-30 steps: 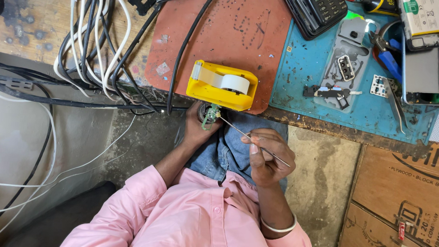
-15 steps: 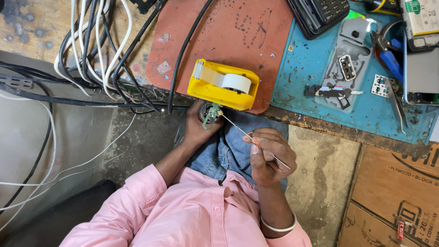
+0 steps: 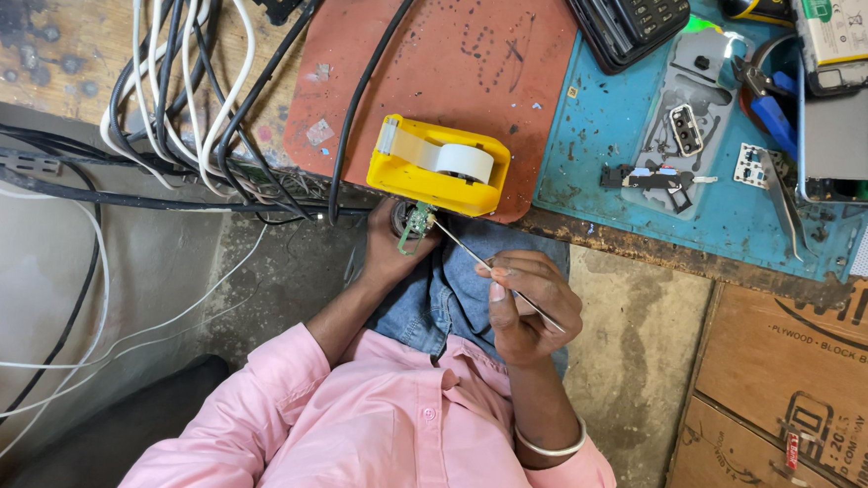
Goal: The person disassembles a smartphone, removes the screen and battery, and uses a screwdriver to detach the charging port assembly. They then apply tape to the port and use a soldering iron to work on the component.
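- Head view: the person's left hand (image 3: 386, 256) grips a small green circuit board (image 3: 414, 223), holding it just below the bench edge (image 3: 652, 248), right under the yellow tape dispenser (image 3: 438, 165).
- The right hand (image 3: 528, 308) is closed in a pinch around thin metal tweezers (image 3: 497, 273); their tip reaches up to the board and looks to be touching or almost touching it.
- Judging by this, the fine work on the board is mid-way: the board is off the bench and in hand with the tool at it, not set down.
- Whether any part has been lifted or placed cannot be told; the board is too small to read.
- On the blue mat (image 3: 608, 134) lie an opened phone back (image 3: 683, 128), loose small parts (image 3: 755, 164) and a second pair of tweezers (image 3: 781, 198), so the phone appears unassembled.
- A bundle of black and white cables (image 3: 180, 82) lies to the left on the bench, apart from both hands.
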`<control>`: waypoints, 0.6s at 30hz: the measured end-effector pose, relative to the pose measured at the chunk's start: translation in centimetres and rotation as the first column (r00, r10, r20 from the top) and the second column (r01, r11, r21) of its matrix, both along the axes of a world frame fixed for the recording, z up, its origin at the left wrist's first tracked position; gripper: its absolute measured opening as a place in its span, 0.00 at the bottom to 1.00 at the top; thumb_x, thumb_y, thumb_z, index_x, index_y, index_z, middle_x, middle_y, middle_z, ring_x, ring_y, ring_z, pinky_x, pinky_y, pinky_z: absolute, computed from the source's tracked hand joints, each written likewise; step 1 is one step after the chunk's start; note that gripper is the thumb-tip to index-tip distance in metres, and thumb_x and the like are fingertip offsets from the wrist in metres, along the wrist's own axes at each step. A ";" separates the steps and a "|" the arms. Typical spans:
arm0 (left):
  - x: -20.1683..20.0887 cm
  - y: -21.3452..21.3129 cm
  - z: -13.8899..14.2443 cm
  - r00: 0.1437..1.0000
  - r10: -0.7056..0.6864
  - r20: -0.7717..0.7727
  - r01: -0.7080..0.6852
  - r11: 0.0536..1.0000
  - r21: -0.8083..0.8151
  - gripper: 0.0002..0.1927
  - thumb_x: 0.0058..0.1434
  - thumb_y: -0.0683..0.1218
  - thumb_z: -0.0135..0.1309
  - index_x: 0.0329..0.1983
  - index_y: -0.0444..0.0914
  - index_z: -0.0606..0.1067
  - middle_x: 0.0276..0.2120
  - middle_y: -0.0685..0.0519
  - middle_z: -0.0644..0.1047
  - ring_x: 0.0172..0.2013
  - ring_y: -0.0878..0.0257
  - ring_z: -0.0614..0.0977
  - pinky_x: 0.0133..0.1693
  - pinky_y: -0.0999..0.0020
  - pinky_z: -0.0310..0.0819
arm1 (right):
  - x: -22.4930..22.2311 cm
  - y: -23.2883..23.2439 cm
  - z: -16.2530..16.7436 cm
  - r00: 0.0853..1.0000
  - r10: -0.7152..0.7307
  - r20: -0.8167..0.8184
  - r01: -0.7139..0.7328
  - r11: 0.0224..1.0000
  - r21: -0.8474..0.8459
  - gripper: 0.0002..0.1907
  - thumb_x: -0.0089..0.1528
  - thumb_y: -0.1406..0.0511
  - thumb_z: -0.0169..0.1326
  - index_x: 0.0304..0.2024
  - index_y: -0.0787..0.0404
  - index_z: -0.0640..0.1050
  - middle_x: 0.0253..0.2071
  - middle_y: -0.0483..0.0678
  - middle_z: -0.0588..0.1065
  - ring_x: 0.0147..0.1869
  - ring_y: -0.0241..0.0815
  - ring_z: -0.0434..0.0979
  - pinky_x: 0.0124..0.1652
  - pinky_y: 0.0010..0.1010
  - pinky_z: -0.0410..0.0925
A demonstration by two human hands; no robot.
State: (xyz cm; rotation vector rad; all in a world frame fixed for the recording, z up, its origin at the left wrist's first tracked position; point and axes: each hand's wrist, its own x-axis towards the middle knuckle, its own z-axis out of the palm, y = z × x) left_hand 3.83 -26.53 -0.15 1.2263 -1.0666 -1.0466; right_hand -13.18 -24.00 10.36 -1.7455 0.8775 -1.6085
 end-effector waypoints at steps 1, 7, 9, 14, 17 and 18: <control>0.0 0.0 0.0 1.000 -0.001 0.011 0.001 1.000 0.000 0.22 0.50 0.39 0.65 0.48 0.32 0.74 0.39 0.51 0.80 0.40 0.66 0.82 0.44 0.69 0.78 | -0.1 0.0 -0.1 1.000 -0.003 0.001 0.003 1.000 -0.001 0.08 0.61 0.78 0.53 0.42 0.68 0.76 0.36 0.55 0.79 0.40 0.47 0.81 0.43 0.34 0.76; 0.0 0.2 -0.1 0.997 0.007 0.074 -0.005 1.000 -0.024 0.22 0.49 0.39 0.65 0.47 0.32 0.74 0.40 0.51 0.80 0.40 0.66 0.82 0.44 0.70 0.77 | -0.2 0.0 -0.3 1.000 -0.011 0.017 0.011 1.000 0.002 0.07 0.61 0.78 0.53 0.41 0.68 0.77 0.36 0.55 0.78 0.40 0.47 0.81 0.42 0.34 0.76; 0.0 0.1 -0.2 0.998 0.008 0.062 -0.006 0.999 -0.031 0.22 0.49 0.39 0.65 0.47 0.32 0.74 0.39 0.51 0.80 0.39 0.66 0.81 0.44 0.70 0.77 | -0.2 0.0 -0.3 1.000 -0.014 0.019 0.014 1.000 -0.008 0.07 0.61 0.77 0.53 0.41 0.68 0.76 0.35 0.55 0.78 0.40 0.47 0.81 0.42 0.34 0.76; 0.0 0.2 -0.3 0.999 0.006 0.046 -0.006 1.000 0.002 0.22 0.50 0.40 0.65 0.47 0.32 0.74 0.39 0.51 0.80 0.38 0.66 0.81 0.43 0.70 0.77 | -0.3 -0.2 -0.1 0.999 0.027 0.022 -0.026 0.999 -0.046 0.06 0.61 0.76 0.53 0.41 0.68 0.76 0.34 0.56 0.78 0.39 0.47 0.81 0.41 0.34 0.76; 0.1 0.2 -0.4 0.995 0.016 0.094 -0.015 1.000 -0.007 0.22 0.49 0.41 0.66 0.47 0.32 0.75 0.39 0.50 0.80 0.39 0.64 0.82 0.44 0.69 0.77 | -0.3 -0.2 -0.1 0.999 0.034 0.012 -0.033 0.998 -0.044 0.06 0.61 0.76 0.53 0.42 0.67 0.76 0.34 0.55 0.78 0.39 0.47 0.81 0.41 0.34 0.76; 0.1 0.2 -0.4 0.992 0.022 0.124 -0.021 1.000 -0.011 0.22 0.49 0.42 0.66 0.47 0.32 0.75 0.39 0.50 0.80 0.39 0.64 0.83 0.44 0.68 0.78 | -0.3 -0.2 0.0 0.999 0.035 0.003 -0.034 0.999 -0.042 0.06 0.61 0.76 0.54 0.42 0.67 0.76 0.34 0.55 0.79 0.39 0.47 0.81 0.41 0.34 0.76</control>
